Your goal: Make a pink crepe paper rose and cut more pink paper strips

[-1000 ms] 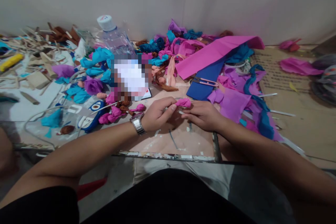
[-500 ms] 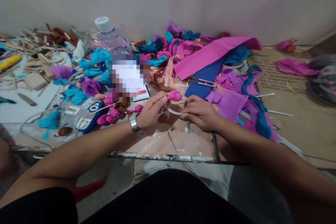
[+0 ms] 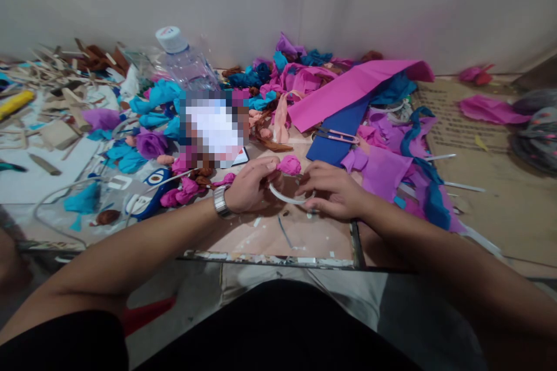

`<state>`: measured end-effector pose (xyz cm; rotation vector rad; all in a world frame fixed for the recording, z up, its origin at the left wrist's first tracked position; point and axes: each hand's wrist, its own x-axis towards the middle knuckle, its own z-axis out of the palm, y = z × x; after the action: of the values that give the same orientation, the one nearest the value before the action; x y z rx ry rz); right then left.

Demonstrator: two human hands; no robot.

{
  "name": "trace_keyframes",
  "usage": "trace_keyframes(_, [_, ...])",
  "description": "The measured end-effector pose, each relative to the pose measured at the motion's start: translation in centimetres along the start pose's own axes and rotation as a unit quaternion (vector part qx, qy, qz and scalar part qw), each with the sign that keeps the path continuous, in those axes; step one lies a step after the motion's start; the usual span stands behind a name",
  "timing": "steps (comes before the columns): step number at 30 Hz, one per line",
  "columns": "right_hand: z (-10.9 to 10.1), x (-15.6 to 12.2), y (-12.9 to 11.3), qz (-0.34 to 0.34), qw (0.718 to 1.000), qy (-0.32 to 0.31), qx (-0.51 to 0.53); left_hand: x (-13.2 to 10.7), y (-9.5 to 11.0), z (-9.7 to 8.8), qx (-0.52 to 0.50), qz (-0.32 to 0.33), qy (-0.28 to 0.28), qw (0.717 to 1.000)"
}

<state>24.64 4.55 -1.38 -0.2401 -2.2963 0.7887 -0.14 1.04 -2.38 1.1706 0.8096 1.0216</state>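
My left hand, with a metal watch on the wrist, pinches a small pink crepe-paper bud between thumb and fingers. Close beside it, my right hand curls its fingers round a thin white strip that bends in an arc from under the bud to those fingers. Both hands hover just over a pinkish work board in front of me. Finished pink buds lie left of my left hand.
Crumpled pink, purple and blue crepe paper piles up behind the hands, with scissors on a blue sheet. A plastic water bottle stands at back left. Wooden sticks and scraps cover the left. Cardboard lies to the right.
The bud was lifted from between both hands by my left hand. My right hand drew away slightly, and the white strip now bows in a curve between them.
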Motion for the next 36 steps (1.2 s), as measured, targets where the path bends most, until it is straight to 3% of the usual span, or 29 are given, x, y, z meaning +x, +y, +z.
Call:
trace_keyframes(8, [0.5, -0.1, -0.5, -0.008, 0.998, -0.054, -0.019, -0.3, 0.6, 0.7, 0.012, -0.031, 0.02, 0.999])
trace_keyframes(11, [0.5, -0.3, -0.2, 0.028, 0.996, -0.073, -0.052, -0.6, 0.8, 0.9, 0.048, -0.038, 0.006, 0.998])
trace_keyframes(14, [0.5, -0.6, 0.3, 0.07, 0.992, -0.075, -0.067, -1.0, 1.0, 1.1, 0.092, -0.01, -0.009, 0.996])
trace_keyframes(17, [0.6, -0.7, 0.4, 0.068, 0.994, -0.063, -0.061, -1.1, 1.3, 1.4, 0.129, 0.023, -0.008, 0.991])
trace_keyframes(28, [0.3, -0.1, -0.2, 0.046, 0.997, -0.057, -0.003, -0.7, 1.8, 0.5, 0.061, -0.066, -0.008, 0.996])
trace_keyframes(36, [0.2, -0.2, -0.3, 0.042, 0.997, -0.069, -0.017, -0.5, 2.1, 0.9, 0.078, -0.059, 0.003, 0.995])
